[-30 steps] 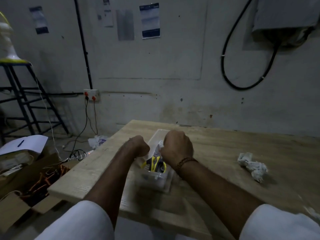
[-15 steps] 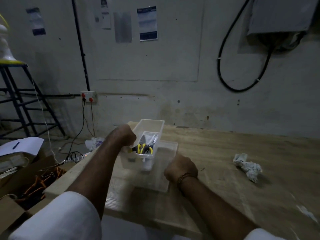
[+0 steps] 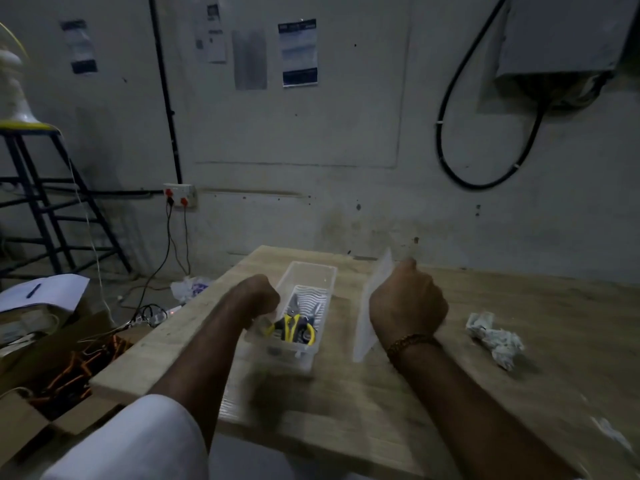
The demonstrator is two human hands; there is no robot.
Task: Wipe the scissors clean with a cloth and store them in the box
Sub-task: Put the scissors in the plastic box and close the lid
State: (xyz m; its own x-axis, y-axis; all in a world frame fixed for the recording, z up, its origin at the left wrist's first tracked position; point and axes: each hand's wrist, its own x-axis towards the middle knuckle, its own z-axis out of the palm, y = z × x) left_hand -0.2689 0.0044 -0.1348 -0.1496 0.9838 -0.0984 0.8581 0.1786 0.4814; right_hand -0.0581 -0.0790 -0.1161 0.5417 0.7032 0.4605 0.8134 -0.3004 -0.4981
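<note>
Yellow-handled scissors: we see them inside the clear box on the tabletop, long axis running away from us
Left hand: fingers closed on the box's near-left wall
Right hand: fingers gripping the lid, upright just right of the box
Next: we judge the lid goes leftward onto the box

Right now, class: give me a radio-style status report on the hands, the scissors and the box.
Left hand gripping the box rim. Right hand holding the lid upright, clear of the box. Scissors inside, box open. Crumpled cloth lies aside, nothing blocking.

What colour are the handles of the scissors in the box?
Yellow with black, seen in the head view: the scissors lie inside the clear box.
</note>
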